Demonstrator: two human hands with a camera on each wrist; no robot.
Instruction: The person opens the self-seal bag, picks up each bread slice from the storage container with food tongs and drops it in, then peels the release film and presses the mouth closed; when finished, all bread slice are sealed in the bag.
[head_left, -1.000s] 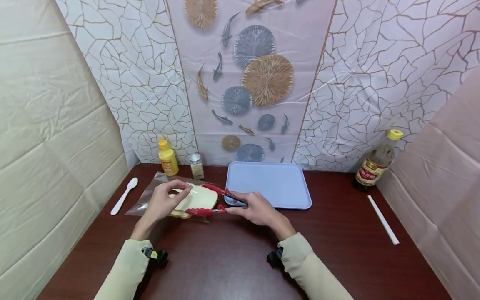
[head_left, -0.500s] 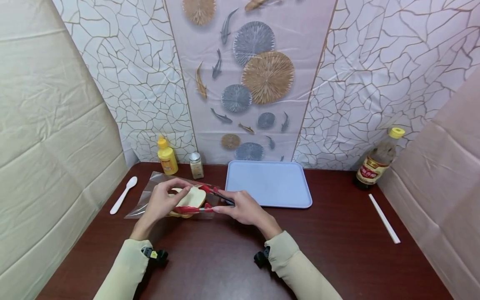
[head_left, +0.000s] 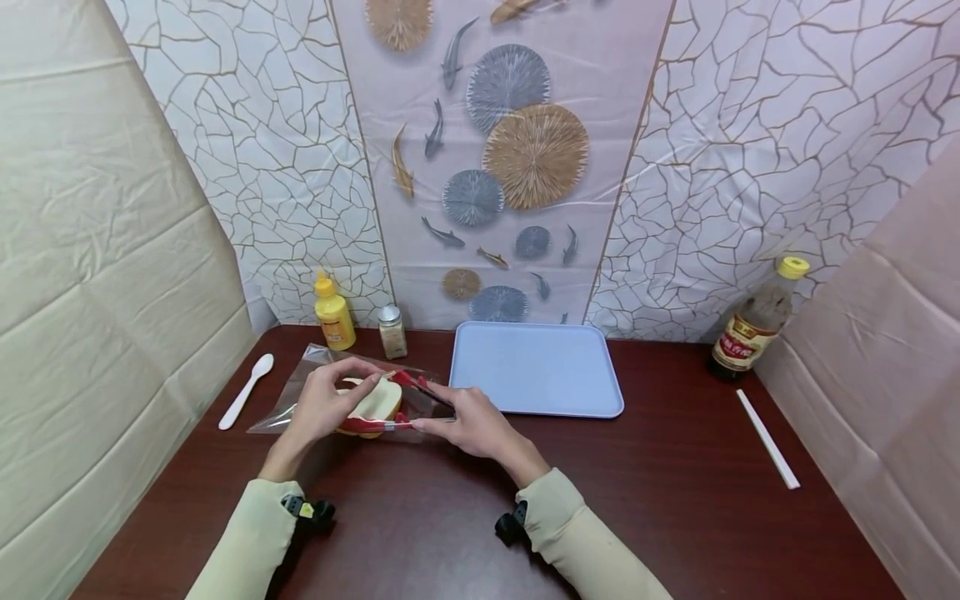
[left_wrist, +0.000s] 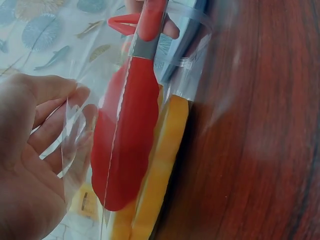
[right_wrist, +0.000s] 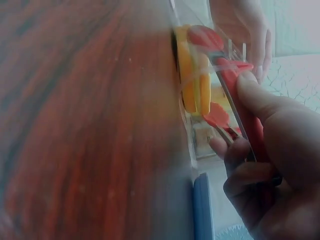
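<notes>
While the hands [head_left: 326, 402] [head_left: 477, 423] grasp a clear bag [head_left: 287, 398] (left) and red tongs [left_wrist: 125, 135] (right), the bread [head_left: 381, 402] is pale; its crust [left_wrist: 169, 140] golden.

Clear plastic bag [head_left: 281, 406] lies near the back-left corner of the table [head_left: 420, 517], crinkled, its film over the bread and the tong heads. Bread [head_left: 381, 400], stacked slices with white face up and yellow-brown crust, lies flat in the bag, long side roughly along the table's back edge. Tongs [head_left: 363, 425], red scalloped heads with metal arms, come in from the bag's right end, jaws spread, one head along each side of the stack.
</notes>
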